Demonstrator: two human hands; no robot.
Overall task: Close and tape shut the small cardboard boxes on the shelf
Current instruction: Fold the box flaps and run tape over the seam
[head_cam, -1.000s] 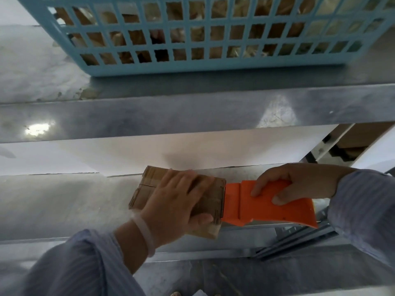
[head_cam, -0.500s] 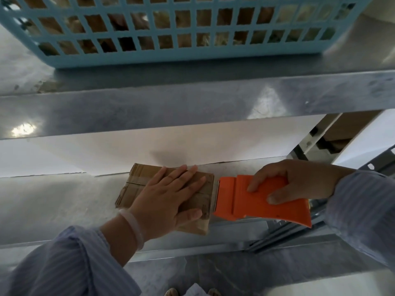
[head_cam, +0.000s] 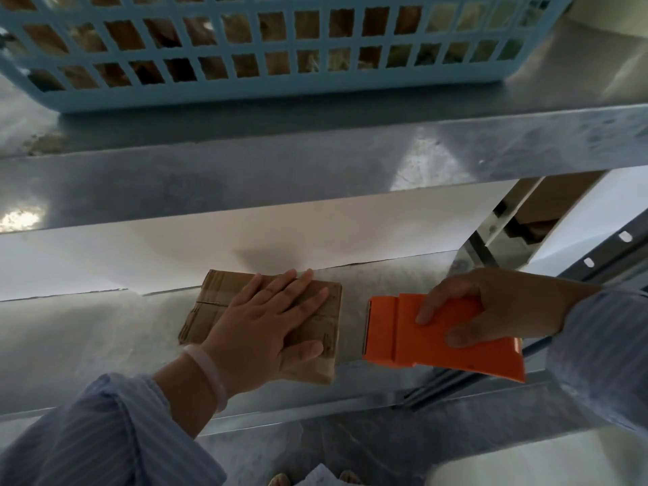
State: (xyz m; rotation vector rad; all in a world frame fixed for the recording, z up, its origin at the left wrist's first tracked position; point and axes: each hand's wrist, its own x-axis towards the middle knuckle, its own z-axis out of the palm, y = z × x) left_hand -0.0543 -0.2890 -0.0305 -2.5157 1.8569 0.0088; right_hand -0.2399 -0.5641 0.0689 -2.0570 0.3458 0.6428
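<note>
Here, two grips are in view. The left grip [head_cam: 259, 324] lies flat with four fingers straight and slightly spread, its palm pressing on the top of the one small cardboard box [head_cam: 217, 292]; the thumb lies along the box's near edge. The right grip [head_cam: 491, 303] is curled round one orange tape dispenser [head_cam: 403, 338], with the fingers over its upper face and the thumb on its near side. The dispenser's metal-edged end faces the box, and a strip of bare shelf separates the two. Whether the dispenser rests on the shelf or is held just above it cannot be told. The box sits on the lower shelf [head_cam: 87, 345] near its front edge, its flaps folded down flat and one seam visible across the top. One pale bracelet [head_cam: 207, 373] circles the left wrist, and two striped blue sleeves [head_cam: 105, 433] cover the forearms. Behind the box stands a white back panel [head_cam: 175, 247]. Above it runs one metal upper shelf [head_cam: 315, 152], which carries one light-blue lattice basket [head_cam: 280, 96]. Brown items show through the basket's openings, too obscured to count. At right, one slotted metal upright [head_cam: 603, 254] rises beside the shelves.
</note>
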